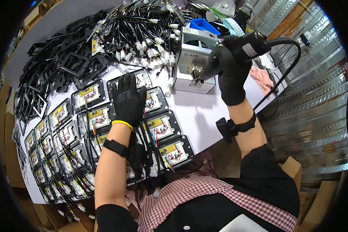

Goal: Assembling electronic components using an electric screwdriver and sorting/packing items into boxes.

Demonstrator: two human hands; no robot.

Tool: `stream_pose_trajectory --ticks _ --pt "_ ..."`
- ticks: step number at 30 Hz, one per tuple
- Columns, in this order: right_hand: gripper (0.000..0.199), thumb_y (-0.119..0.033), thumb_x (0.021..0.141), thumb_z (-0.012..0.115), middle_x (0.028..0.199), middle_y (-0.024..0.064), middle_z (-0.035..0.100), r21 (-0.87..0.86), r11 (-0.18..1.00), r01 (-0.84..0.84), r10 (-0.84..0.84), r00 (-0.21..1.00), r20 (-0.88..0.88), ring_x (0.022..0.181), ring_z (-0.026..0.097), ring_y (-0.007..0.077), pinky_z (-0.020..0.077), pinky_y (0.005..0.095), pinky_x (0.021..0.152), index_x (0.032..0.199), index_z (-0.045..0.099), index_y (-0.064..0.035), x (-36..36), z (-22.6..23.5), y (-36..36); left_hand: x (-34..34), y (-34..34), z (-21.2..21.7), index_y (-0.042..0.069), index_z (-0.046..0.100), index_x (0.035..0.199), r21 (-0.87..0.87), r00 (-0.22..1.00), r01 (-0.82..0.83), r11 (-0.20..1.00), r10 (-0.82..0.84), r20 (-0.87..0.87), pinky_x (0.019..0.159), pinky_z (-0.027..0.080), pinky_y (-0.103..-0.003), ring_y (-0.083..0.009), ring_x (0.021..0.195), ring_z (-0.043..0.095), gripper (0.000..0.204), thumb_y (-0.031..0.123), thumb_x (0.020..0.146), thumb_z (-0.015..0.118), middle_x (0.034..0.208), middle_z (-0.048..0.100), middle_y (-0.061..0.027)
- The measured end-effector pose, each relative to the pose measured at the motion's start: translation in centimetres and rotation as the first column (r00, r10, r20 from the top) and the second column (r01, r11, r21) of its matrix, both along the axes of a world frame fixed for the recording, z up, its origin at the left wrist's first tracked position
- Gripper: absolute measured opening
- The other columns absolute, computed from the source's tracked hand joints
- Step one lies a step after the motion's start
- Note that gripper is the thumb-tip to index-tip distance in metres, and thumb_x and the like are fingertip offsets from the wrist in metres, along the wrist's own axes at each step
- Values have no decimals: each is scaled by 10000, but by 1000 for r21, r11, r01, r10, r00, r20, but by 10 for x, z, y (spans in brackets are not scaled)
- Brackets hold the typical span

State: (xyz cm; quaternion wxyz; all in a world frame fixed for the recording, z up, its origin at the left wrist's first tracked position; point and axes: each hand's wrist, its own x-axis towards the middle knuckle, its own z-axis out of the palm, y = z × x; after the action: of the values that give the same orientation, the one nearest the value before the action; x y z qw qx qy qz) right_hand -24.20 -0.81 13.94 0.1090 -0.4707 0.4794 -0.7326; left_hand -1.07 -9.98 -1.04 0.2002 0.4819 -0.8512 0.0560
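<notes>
The left hand (128, 99), in a black glove, lies flat with its fingers spread on one of the black framed modules (152, 101) near the middle of the white surface (199, 116); it presses down and grips nothing. These modules, each with a yellow label and red and black wires, lie in rows from the centre toward 8 o'clock. The right hand (230, 73), also gloved, is at 1 o'clock and closes firmly around a black electric screwdriver (236, 54), whose tip points into the front of a small white box-shaped machine (193, 58); I cannot tell if the tip really touches it. A black cable (288, 65) runs from the tool toward 3 o'clock. At 11 o'clock lie empty black frames (69, 62), and at 12 o'clock a heap of black cables with white connectors (147, 38).
</notes>
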Motion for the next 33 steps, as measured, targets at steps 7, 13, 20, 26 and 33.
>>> stream_pose_trajectory --ticks 7,13,20,26,33 --pt "305 -121 888 594 733 54 553 -161 921 -355 369 927 67 656 558 138 468 255 614 1129 461 9 16 9 -8 -8 15 -11 -48 408 1381 -32 984 64 997 -69 -162 1144 189 -503 -372 1376 322 732 508 911 482 1456 373 -258" --pt "284 -77 870 588 760 76 578 -134 944 -301 307 951 30 640 567 162 492 291 610 1118 470 -5 48 10 -31 -11 20 -3 -25 399 1395 37 984 32 999 -25 -175 1163 146 -475 -336 1393 304 721 504 911 474 1463 383 -217" --pt "264 -66 853 602 709 61 556 -239 968 -78 87 996 29 615 556 147 481 280 604 1078 483 2 2 2 2 -7 21 -4 -11 405 1395 27 984 24 999 -18 -180 1151 166 -487 -343 1385 316 682 443 899 523 1456 395 -212" --pt "294 -7 849 565 835 82 560 -239 971 -9 39 992 120 690 570 165 514 307 663 1123 465 -39 5 -19 19 -10 20 -3 -12 399 1396 6 983 47 999 -45 -177 1145 182 -487 -355 1375 325 678 429 899 535 1444 401 -219" --pt "212 -70 892 536 762 53 520 -100 991 -83 89 994 56 645 509 131 460 293 598 1087 466 -25 -14 -17 19 -8 20 -2 -12 392 1395 27 992 44 999 -41 -117 1155 165 -479 -348 1387 307 686 448 903 521 1455 391 -208"
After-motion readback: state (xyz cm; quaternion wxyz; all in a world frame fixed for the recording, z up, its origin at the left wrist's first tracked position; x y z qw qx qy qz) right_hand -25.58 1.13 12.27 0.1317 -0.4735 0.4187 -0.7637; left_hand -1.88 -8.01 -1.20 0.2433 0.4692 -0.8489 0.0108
